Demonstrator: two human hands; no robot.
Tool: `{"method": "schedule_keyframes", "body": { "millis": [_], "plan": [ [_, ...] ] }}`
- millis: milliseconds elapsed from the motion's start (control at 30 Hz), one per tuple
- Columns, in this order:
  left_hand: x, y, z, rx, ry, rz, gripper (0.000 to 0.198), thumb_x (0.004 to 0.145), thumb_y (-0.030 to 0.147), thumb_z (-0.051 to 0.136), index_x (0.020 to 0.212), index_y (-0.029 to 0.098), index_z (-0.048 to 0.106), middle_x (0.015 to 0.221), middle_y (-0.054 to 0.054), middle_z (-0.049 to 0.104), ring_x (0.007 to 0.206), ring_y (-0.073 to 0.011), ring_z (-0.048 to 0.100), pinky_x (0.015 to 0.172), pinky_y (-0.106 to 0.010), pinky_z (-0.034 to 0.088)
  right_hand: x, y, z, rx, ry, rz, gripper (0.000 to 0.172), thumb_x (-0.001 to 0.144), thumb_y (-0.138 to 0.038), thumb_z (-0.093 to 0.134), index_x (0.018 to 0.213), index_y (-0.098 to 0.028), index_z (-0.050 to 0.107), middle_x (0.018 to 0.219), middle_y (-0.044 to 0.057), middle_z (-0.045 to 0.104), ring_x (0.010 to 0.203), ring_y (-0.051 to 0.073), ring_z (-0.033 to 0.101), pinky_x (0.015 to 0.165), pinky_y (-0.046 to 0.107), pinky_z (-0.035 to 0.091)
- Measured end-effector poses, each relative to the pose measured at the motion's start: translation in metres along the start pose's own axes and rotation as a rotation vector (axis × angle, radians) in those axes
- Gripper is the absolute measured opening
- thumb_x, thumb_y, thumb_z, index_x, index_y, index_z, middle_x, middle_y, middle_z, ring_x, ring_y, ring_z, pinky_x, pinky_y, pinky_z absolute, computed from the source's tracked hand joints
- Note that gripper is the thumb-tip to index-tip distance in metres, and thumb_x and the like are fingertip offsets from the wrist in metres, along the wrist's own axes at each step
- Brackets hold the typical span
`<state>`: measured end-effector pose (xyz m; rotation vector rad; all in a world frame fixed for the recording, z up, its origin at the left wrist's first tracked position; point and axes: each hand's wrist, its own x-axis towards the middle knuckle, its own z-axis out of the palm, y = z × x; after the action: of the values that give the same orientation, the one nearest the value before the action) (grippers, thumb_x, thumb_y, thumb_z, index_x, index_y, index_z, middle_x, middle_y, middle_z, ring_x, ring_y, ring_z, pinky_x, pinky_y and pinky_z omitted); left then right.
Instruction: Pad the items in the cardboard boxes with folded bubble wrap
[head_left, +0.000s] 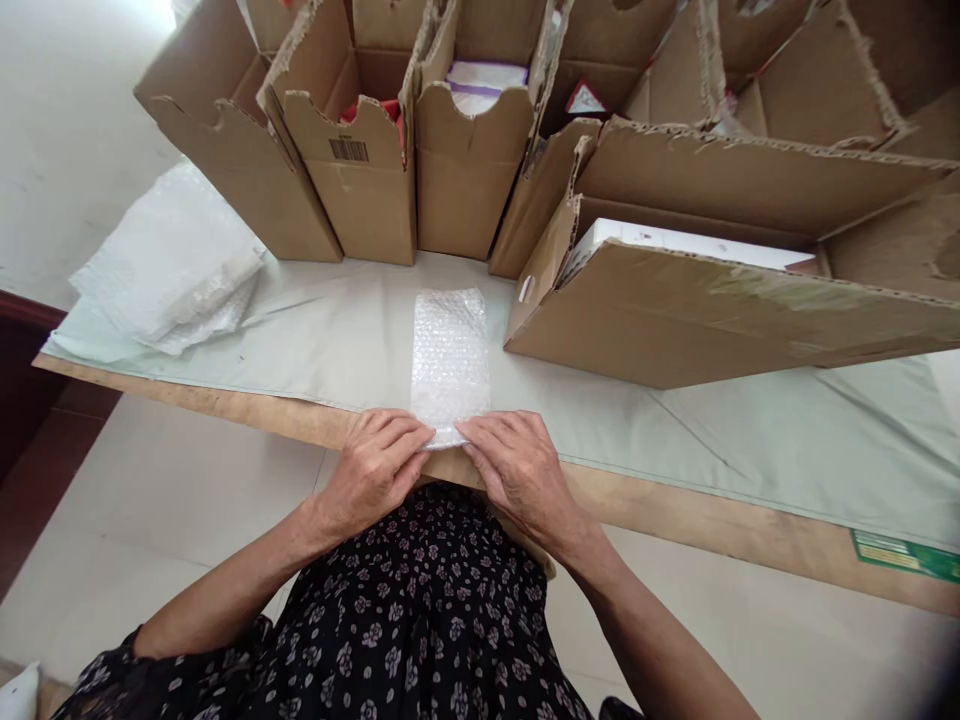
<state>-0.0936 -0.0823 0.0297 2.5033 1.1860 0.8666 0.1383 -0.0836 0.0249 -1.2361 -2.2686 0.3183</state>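
A small bubble-wrap bag (450, 355) lies lengthwise on the pale green cloth (337, 340) at the table's near edge. My left hand (375, 468) and my right hand (517, 468) both rest at its near end. The fingertips of each press together on the bag's near edge, one hand at each corner. The bag's far end lies flat and free, pointing toward the row of boxes.
A stack of bubble-wrap sheets (172, 265) sits at the left of the table. Several upright cardboard boxes (360, 170) line the back. A large low box (712, 290) holding a white flat item stands to the right. A green label (904, 553) lies at the table's right edge.
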Motion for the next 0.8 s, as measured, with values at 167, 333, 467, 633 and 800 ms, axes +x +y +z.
{"method": "schedule_keyframes", "body": {
  "millis": [167,333,467,633,800],
  "plan": [
    [0.016,-0.007,0.006,-0.084,0.042,-0.217,0.022,0.1,0.019,0.061,0.119,0.015,0.069,0.086,-0.004,0.073,0.074,-0.0173,0.066,0.071,-0.032,0.056,0.008,-0.002,-0.006,-0.027,0.223,0.071,0.024,0.103,-0.021,0.057,0.125,-0.019,0.066,0.111,0.01,0.078,0.097,0.023,0.071,0.085,0.038,0.051],
    [0.027,-0.016,0.013,0.024,0.077,-0.21,0.025,0.101,0.022,0.059,0.122,0.011,0.068,0.097,-0.01,0.071,0.082,-0.0204,0.068,0.074,-0.035,0.058,0.006,-0.006,-0.003,-0.172,0.138,-0.037,0.023,0.099,-0.016,0.062,0.121,-0.021,0.067,0.12,0.01,0.075,0.113,0.027,0.067,0.096,0.044,0.046],
    [0.018,-0.013,0.006,0.066,0.104,-0.06,0.026,0.1,0.029,0.063,0.121,0.014,0.067,0.12,-0.016,0.07,0.112,-0.0291,0.065,0.095,-0.046,0.055,0.01,-0.001,0.003,-0.104,0.048,-0.026,0.021,0.101,-0.015,0.057,0.119,-0.019,0.068,0.115,0.008,0.078,0.111,0.026,0.068,0.097,0.043,0.046],
    [0.012,-0.014,0.001,-0.069,0.039,-0.043,0.019,0.102,0.021,0.06,0.12,0.018,0.066,0.096,-0.005,0.075,0.089,-0.0203,0.068,0.086,-0.038,0.052,0.011,0.0,-0.003,0.069,0.088,0.054,0.025,0.104,-0.024,0.057,0.127,-0.02,0.066,0.113,0.008,0.078,0.101,0.023,0.07,0.091,0.041,0.05],
    [0.035,-0.031,0.019,0.083,0.114,-0.166,0.024,0.103,0.029,0.058,0.12,0.015,0.068,0.098,-0.009,0.076,0.088,-0.0234,0.067,0.084,-0.039,0.052,0.013,0.0,-0.002,-0.137,0.115,0.031,0.031,0.1,-0.02,0.059,0.13,-0.02,0.065,0.14,0.015,0.067,0.13,0.031,0.059,0.103,0.049,0.045]
  ]
}}
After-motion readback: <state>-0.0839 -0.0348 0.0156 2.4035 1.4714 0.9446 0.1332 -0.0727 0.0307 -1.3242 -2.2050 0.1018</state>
